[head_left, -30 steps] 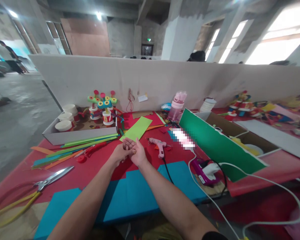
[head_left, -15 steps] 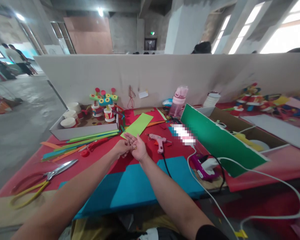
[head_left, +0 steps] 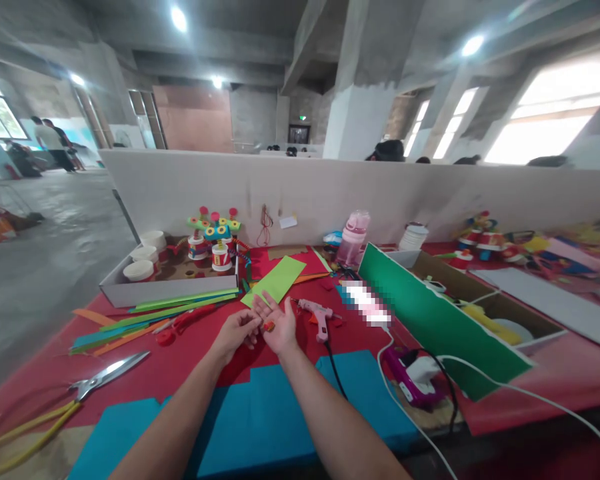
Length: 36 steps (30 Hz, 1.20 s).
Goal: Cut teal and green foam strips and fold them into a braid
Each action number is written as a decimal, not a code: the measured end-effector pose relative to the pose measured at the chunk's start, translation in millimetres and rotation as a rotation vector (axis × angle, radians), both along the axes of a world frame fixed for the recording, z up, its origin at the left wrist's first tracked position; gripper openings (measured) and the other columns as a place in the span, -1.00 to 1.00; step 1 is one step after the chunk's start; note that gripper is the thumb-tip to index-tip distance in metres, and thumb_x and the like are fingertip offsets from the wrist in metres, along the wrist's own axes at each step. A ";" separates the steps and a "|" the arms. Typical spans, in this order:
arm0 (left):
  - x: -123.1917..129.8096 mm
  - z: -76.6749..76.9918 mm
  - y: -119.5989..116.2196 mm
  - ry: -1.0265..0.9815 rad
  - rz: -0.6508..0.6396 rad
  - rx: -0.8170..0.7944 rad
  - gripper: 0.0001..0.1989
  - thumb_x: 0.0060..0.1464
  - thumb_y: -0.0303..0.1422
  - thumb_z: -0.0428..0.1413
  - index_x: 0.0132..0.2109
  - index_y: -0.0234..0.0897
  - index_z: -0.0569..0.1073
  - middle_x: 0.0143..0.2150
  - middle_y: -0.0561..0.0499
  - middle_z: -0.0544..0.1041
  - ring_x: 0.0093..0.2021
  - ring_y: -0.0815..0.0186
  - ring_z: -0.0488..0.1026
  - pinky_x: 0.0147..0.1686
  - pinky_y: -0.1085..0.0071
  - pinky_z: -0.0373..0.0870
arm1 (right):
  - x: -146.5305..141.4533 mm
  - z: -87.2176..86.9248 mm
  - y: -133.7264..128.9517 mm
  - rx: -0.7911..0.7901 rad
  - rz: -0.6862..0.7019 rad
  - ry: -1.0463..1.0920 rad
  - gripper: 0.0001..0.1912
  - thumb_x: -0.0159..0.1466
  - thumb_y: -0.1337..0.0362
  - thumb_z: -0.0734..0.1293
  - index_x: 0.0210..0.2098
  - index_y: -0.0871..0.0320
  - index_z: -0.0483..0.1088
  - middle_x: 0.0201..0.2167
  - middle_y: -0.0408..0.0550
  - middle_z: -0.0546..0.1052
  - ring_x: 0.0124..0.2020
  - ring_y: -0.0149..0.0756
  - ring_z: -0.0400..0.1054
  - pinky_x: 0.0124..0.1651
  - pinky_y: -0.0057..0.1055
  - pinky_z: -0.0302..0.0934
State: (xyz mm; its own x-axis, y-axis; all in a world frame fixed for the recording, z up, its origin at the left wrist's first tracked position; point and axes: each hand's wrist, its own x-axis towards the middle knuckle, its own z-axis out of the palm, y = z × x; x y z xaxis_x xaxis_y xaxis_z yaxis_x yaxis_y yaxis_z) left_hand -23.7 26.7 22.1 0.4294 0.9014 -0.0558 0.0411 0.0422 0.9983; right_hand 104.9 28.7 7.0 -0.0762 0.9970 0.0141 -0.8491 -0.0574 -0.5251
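Observation:
Above the red table covering, my right hand [head_left: 279, 328] is turned palm up, fingers stretched out. On its palm lies a small red and orange piece [head_left: 269, 326], too small to name. My left hand [head_left: 236, 335] is just left of it, thumb and forefinger brought together beside the piece; whatever they pinch, if anything, cannot be made out. Behind the fingers lies a light green paper sheet [head_left: 275, 280]. A pink glue gun [head_left: 320, 317] rests right of my right hand, its black cable running toward me. Blue sheets [head_left: 260, 413] lie under my forearms.
Large yellow-handled scissors [head_left: 97, 381] lie at left, near coloured strips [head_left: 170, 302] and red-handled scissors [head_left: 180, 327]. A box [head_left: 170, 293] holds cup figures [head_left: 221, 257]. A green board [head_left: 430, 320], a purple power socket [head_left: 413, 377] and white cables occupy the right. A pink bottle [head_left: 353, 240] stands behind.
My hands have drawn slightly apart. The right palm is now uncovered, showing the small red and orange piece. The camera has tilted up, so the table appears lower.

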 end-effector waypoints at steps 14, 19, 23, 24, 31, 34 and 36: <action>-7.3 -1.8 5.4 -0.012 -0.261 -0.008 -0.45 -0.12 -0.33 0.24 0.07 -0.30 0.37 -0.44 0.07 0.44 -0.54 0.45 0.40 -0.55 0.53 0.37 | -0.6 3.6 -0.3 -0.028 0.004 -0.240 -0.24 0.15 -0.33 -0.02 -0.06 0.11 0.38 -0.05 0.11 0.51 -0.05 -0.08 0.40 -0.10 -0.10 0.32; -0.2 -4.1 4.4 0.063 -0.142 0.047 -0.58 -0.17 -0.39 0.21 -0.08 -0.32 0.39 -0.51 0.14 0.39 -0.60 0.44 0.37 -0.64 0.53 0.34 | -3.5 3.6 -0.1 -0.001 0.055 -0.194 -0.27 0.20 -0.28 -0.03 -0.05 0.14 0.38 -0.07 0.11 0.51 -0.03 -0.06 0.40 -0.10 -0.09 0.34; 3.6 -6.2 3.5 0.107 -0.097 0.061 -0.81 -0.16 -0.38 0.19 -0.32 -0.33 0.41 -0.56 0.12 0.38 -0.62 0.45 0.34 -0.65 0.54 0.31 | -5.5 2.5 1.0 0.007 0.040 -0.206 -0.32 0.22 -0.24 0.01 -0.07 0.14 0.39 -0.06 0.09 0.52 -0.02 -0.11 0.40 -0.06 -0.16 0.32; 2.9 -5.7 4.1 0.104 -0.082 0.069 -0.83 -0.17 -0.37 0.19 -0.36 -0.33 0.41 -0.56 0.11 0.39 -0.62 0.45 0.34 -0.64 0.53 0.32 | -6.0 1.6 1.7 0.010 0.040 -0.227 -0.35 0.22 -0.23 0.04 -0.07 0.14 0.40 -0.07 0.09 0.52 -0.04 -0.13 0.40 -0.08 -0.19 0.33; -21.0 2.6 18.5 -0.047 0.095 0.143 -0.80 -0.15 -0.33 0.23 -0.35 -0.36 0.47 -0.48 0.03 0.50 -0.47 0.39 0.43 -0.40 0.47 0.36 | -9.4 -8.9 4.8 0.128 -0.099 -0.705 -0.65 0.14 0.04 0.36 -0.18 0.12 0.51 -0.18 -0.03 0.58 -0.16 -0.23 0.44 -0.13 -0.34 0.32; -27.3 -1.0 22.6 -0.015 0.102 0.150 -0.80 -0.15 -0.31 0.22 -0.40 -0.38 0.47 -0.51 0.02 0.50 -0.49 0.39 0.41 -0.42 0.47 0.33 | -8.6 -9.4 1.8 0.218 -0.171 -0.970 -0.69 0.11 0.11 0.39 -0.18 0.08 0.53 -0.18 -0.05 0.60 -0.12 -0.18 0.45 -0.02 -0.28 0.29; -25.9 -5.8 24.0 -0.002 0.117 0.142 -0.81 -0.16 -0.32 0.22 -0.40 -0.37 0.44 -0.53 0.03 0.49 -0.49 0.38 0.42 -0.44 0.47 0.33 | -7.4 -9.2 0.1 0.237 -0.222 -1.089 -0.71 0.10 0.13 0.39 -0.20 0.07 0.55 -0.21 -0.06 0.61 -0.15 -0.15 0.47 -0.03 -0.25 0.30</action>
State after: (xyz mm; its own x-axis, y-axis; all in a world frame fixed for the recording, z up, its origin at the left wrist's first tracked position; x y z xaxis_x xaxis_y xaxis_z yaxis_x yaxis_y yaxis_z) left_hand -49.6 50.8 16.3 0.3209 0.9440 0.0765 0.0417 -0.0948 0.9946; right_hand 97.5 28.8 -2.2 0.0150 0.9711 0.2382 0.0865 0.2361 -0.9679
